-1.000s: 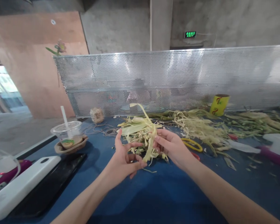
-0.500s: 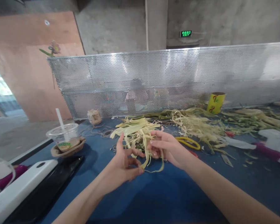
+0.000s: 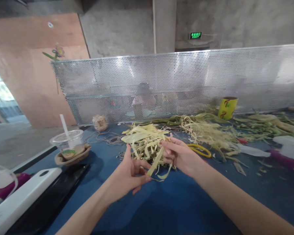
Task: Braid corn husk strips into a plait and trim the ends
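A pale, flat strip of corn husk [image 3: 155,162] stretches between my hands at the near side of a husk pile. My left hand [image 3: 134,174] pinches its lower end between thumb and a finger, the other fingers spread. At the strip's upper end my right hand [image 3: 177,152] is closed, thumb and forefinger pressed together. Behind and between the hands lies the pile of husks [image 3: 144,134], wide yellow-green leaves on top and thin curled stems below. A thin loose piece curls under the strip, close to the blue tabletop [image 3: 156,209].
Left stand a lidded plastic cup [image 3: 68,142] in a cardboard holder, a black phone-like slab [image 3: 51,199] and a white bar [image 3: 26,199]. A yellow cord loop [image 3: 199,150] lies right of my hand. More husks [image 3: 208,133], a yellow roll [image 3: 227,107] and a purple-handled tool [image 3: 284,160] are further right.
The husk strip now lies straighter and flatter between my hands. My right hand has shifted slightly right, and its fingers have curled in more. My left hand stays nearly in place.
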Action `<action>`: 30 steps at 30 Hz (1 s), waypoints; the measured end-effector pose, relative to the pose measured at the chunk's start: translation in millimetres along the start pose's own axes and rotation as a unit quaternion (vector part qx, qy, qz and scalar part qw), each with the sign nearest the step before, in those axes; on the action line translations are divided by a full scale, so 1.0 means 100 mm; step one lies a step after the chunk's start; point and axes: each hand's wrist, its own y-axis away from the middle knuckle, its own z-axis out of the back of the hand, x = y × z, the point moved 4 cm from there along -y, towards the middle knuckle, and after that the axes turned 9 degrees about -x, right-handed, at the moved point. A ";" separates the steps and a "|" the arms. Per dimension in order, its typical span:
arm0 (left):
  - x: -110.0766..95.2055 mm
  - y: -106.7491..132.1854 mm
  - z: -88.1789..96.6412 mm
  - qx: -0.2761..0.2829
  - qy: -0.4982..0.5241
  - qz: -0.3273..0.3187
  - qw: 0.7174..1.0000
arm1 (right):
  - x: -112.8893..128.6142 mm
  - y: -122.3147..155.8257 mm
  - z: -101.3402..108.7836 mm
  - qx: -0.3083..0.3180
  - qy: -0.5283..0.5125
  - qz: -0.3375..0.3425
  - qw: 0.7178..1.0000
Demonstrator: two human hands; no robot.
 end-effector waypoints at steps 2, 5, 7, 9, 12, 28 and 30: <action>0.02 0.01 -0.01 0.021 -0.005 0.012 1.000 | 0.01 -0.02 0.03 -0.029 0.014 0.040 0.999; -0.01 0.00 0.04 -0.013 -0.005 -0.018 1.000 | 0.02 -0.01 0.00 -0.038 0.121 0.107 0.986; -0.08 -0.03 0.11 -0.077 0.005 -0.070 0.995 | 0.02 0.02 -0.06 -0.033 0.206 0.145 0.967; -0.18 -0.03 0.22 -0.186 0.064 -0.137 0.971 | 0.00 0.06 -0.12 -0.023 0.269 0.157 0.950; -0.27 -0.02 0.24 -0.239 0.090 -0.171 0.952 | -0.06 0.11 -0.19 0.012 0.309 0.129 0.942; -0.43 0.02 0.37 -0.319 0.042 -0.228 0.919 | -0.15 0.06 -0.12 -0.039 0.188 0.012 0.981; -0.39 0.00 0.32 -0.278 0.090 -0.231 0.928 | -0.17 0.05 -0.10 -0.037 0.156 -0.003 0.987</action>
